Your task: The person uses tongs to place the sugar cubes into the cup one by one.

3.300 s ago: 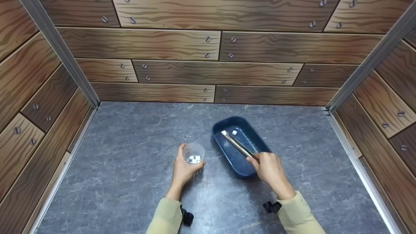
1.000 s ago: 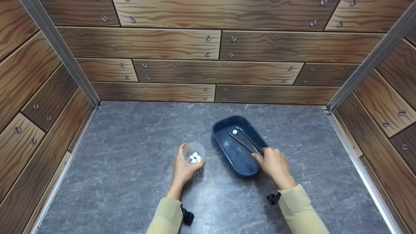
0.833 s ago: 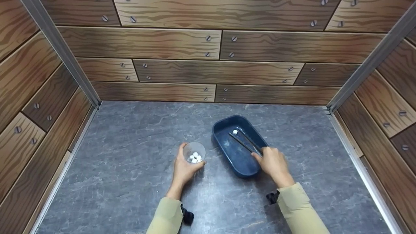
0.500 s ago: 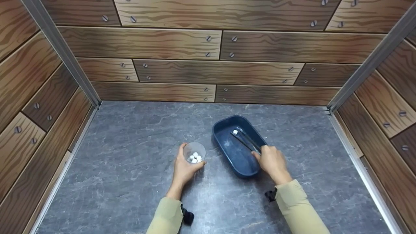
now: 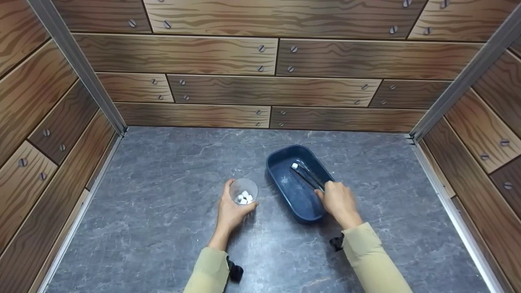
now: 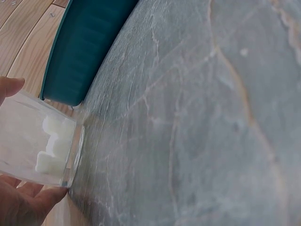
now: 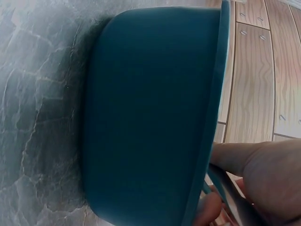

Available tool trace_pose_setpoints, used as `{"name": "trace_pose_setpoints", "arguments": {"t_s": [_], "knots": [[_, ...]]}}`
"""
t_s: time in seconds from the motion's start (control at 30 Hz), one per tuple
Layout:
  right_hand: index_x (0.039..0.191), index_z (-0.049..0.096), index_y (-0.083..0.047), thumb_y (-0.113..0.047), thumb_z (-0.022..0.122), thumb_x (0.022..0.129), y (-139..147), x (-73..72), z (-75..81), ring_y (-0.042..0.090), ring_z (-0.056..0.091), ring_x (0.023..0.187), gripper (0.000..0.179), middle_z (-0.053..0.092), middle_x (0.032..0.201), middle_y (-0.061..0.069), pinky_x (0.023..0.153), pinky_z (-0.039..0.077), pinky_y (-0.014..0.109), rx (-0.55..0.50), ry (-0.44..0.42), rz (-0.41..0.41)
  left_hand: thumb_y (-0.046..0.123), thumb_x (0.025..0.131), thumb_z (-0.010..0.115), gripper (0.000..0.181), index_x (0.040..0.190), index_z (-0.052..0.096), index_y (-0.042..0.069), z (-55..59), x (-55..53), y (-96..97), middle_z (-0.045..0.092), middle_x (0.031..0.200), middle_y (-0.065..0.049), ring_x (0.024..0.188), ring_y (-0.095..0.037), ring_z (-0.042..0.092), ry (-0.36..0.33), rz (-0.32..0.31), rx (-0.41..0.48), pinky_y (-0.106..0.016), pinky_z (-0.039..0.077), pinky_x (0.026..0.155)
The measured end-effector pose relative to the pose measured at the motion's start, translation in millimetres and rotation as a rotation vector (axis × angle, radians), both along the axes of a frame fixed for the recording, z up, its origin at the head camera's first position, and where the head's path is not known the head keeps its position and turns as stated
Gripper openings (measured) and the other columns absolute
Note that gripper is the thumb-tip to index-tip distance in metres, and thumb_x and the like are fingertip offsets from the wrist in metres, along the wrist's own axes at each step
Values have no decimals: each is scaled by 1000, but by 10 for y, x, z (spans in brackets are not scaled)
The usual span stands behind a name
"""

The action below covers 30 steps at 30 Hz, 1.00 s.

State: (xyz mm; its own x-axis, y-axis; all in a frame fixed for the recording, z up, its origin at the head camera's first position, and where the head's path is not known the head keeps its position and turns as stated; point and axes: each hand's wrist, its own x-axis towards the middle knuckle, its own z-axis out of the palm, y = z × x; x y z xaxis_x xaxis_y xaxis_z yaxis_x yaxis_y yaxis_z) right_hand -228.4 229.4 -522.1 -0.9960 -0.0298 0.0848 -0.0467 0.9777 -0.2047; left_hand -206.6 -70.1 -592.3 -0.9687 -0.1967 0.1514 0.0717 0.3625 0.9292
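My left hand (image 5: 231, 209) is curled round a clear cup (image 5: 244, 184) standing on the grey surface. Several white cubes (image 5: 245, 198) lie at the bottom of that cup; the left wrist view shows them through its wall (image 6: 54, 146). With my right hand (image 5: 341, 203) I grip metal tongs (image 5: 303, 178) over the near right rim of a dark blue tub (image 5: 281, 189). The tong tips are inside the tub, one on each side of a single white cube (image 5: 294, 166). Whether both tips touch it, I cannot tell. In the right wrist view, the tub's wall (image 7: 150, 117) hides the tips.
Wood-patterned panels (image 5: 220, 89) rise behind and on both sides, with metal edge strips (image 5: 452, 219) at the corners and along the sides. The grey marbled surface (image 5: 163, 183) extends around the cup and tub.
Earlier, the tongs held a cube in the tub beside another; since then the cup has gained a cube. Lately the tong arms have drawn closer together round the remaining cube. My left hand stays put.
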Motion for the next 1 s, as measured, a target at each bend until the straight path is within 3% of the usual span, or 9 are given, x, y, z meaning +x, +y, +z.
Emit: {"name": "trace_pose_setpoints", "arguments": {"t_s": [1.0], "knots": [[78,65,5,-23,70,89,-13,-24,-50,49,62,67,31,65,78,30,56,48,58,-13,56,7,25,60,91,99,143,41,6,14,12,-6,54,133,-20,118,-36,54,-26,-9,14,-49,45,96]]}}
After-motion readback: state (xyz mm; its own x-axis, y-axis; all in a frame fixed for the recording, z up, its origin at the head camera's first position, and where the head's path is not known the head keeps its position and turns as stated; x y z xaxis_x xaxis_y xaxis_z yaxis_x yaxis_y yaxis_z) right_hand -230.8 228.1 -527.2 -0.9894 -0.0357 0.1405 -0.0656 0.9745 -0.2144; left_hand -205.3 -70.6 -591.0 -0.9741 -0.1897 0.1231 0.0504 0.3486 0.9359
